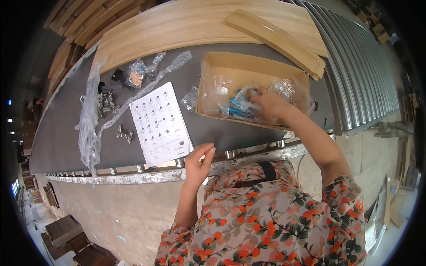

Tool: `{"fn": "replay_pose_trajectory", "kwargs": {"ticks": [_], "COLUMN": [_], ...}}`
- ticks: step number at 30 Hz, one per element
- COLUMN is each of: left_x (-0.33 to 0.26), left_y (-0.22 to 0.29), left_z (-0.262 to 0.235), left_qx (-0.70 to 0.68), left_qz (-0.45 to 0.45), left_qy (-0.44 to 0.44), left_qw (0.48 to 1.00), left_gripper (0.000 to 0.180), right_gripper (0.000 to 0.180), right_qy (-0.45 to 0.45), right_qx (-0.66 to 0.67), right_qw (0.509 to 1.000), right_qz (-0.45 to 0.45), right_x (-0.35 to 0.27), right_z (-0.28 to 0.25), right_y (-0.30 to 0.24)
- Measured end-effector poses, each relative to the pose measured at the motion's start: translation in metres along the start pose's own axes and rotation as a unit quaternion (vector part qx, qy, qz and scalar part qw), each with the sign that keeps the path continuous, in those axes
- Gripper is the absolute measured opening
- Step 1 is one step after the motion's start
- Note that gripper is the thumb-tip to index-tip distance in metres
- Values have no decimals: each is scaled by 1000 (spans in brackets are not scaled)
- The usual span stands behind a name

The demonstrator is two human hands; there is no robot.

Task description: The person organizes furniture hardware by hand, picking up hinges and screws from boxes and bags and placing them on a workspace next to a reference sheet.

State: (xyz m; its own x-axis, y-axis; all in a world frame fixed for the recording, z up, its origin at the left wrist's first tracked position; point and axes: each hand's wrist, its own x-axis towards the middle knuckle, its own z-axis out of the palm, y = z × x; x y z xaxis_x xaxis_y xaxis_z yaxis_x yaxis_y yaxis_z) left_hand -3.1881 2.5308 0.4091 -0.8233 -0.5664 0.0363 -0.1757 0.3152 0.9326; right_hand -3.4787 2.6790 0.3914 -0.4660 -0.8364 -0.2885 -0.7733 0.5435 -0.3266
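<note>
My right hand reaches into an open cardboard box on the dark table. Its fingers are closed at a clear plastic bag with blue pieces in or under it; the fingertips are partly hidden. Beside that hand in the box lie bags of small metal hardware. My left hand hovers at the table's near edge, fingers curled together and thumb alongside, with nothing visible in it. Close to it lies a stack of printed sheets with rows of part drawings.
Left of the sheets lie crumpled clear plastic wrap, metal fittings and a bag of wooden dowels. A wooden panel spans the far side, with a long cardboard piece on it. A roller conveyor runs along the right.
</note>
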Motion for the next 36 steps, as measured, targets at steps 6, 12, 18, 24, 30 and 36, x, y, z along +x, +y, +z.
{"fn": "replay_pose_trajectory", "kwargs": {"ticks": [6, 12, 18, 24, 30, 36], "left_x": [16, 42, 46, 47, 19, 10], "left_y": [-12, 14, 39, 50, 31, 44], "left_z": [-17, 11, 32, 30, 30, 43], "left_qx": [11, -7, 18, 56, 25, 41], "left_qz": [3, 44, 113, 88, -52, -79], "left_qy": [7, 4, -8, -1, 84, 76], "left_qw": [1000, 999, 993, 995, 995, 993], "left_gripper": [15, 13, 15, 14, 15, 14], "right_gripper": [20, 54, 70, 35, 22, 19], "right_qy": [165, -67, -41, -143, -185, -11], "right_qx": [94, -224, -78, -71, -154, -115], "right_qw": [974, 960, 987, 979, 968, 972], "right_qz": [120, 158, -132, -129, -68, -203], "right_x": [-11, -35, 8, 27, -6, -15], "right_z": [-51, -65, -40, -13, -56, -66], "right_y": [18, 20, -37, 2, 50, 40]}}
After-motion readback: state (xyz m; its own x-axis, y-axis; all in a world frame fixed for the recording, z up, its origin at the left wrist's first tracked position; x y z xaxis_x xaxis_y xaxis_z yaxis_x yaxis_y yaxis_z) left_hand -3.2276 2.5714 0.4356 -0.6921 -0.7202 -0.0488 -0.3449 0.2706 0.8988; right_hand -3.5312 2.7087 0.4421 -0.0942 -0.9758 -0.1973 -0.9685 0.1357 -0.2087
